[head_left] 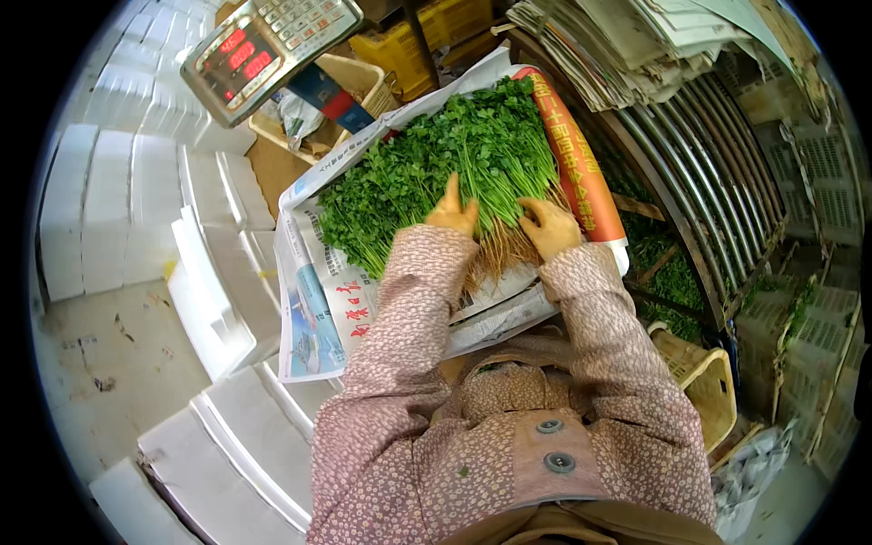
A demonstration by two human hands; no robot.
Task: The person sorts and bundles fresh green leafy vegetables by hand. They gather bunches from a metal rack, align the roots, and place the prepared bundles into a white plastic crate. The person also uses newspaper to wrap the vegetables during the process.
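Note:
A thick pile of green coriander [454, 145], its pale stems and brown roots [501, 250] toward me, rests on spread newspaper [313, 272]. My left hand [452, 211] lies over the stems at the middle of the pile, one finger stretched out toward the leaves. At the right end of the roots is my right hand [549, 227], its fingers bent and its thumb apart from them. Nothing shows gripped in either hand. The undersides of both hands are hidden.
A digital scale display [271, 54] stands at the far left beside a cream basket [363, 77] and a yellow crate [427, 54]. White foam boxes [245, 445] line the left. Stacked paper [627, 45] sits by a metal rack [699, 173] at right; a basket [718, 391] is below.

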